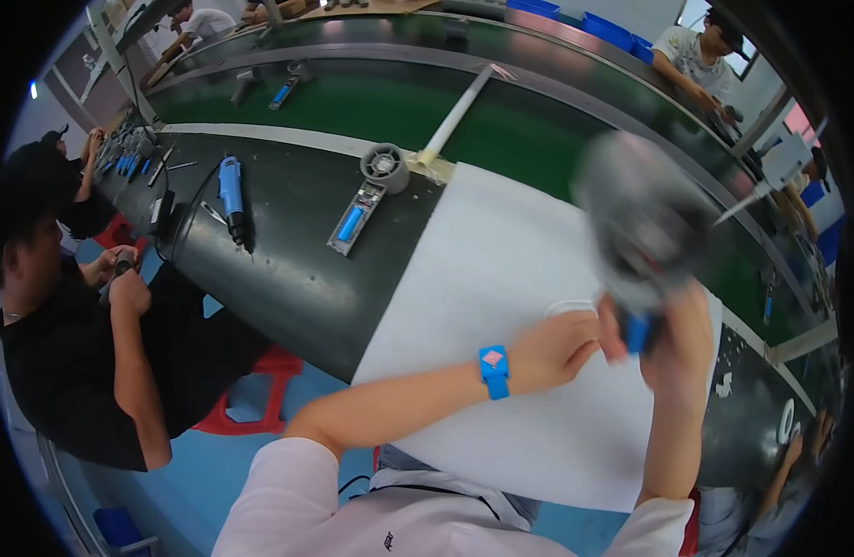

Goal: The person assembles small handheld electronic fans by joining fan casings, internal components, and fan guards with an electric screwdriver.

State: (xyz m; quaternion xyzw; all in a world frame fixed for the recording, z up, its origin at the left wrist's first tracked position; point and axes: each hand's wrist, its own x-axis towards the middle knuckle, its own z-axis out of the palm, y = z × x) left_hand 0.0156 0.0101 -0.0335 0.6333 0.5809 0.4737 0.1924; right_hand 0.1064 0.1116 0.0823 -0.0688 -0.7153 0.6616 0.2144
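Observation:
In my right hand [682, 339] is a grey handheld fan unit [645, 218], raised above the white sheet [501, 269] and smeared by motion. A blue battery [638, 331] shows at its handle, by my fingers. My left hand [557, 351], a blue band on its wrist, is low over the sheet beside that handle. Its fingers are curled and pressed together; what they grip, if anything, is hidden. Just behind them shows the arc of a white ring [571, 304], and whether I touch it I cannot tell.
Left of the sheet lie another fan unit [383, 167] with an open handle and a blue electric screwdriver [230, 200]. Beyond runs a green conveyor [371, 102], crossed by a white bar [457, 116]. A co-worker [74, 306] sits close at my left. Another white ring [786, 420] is far right.

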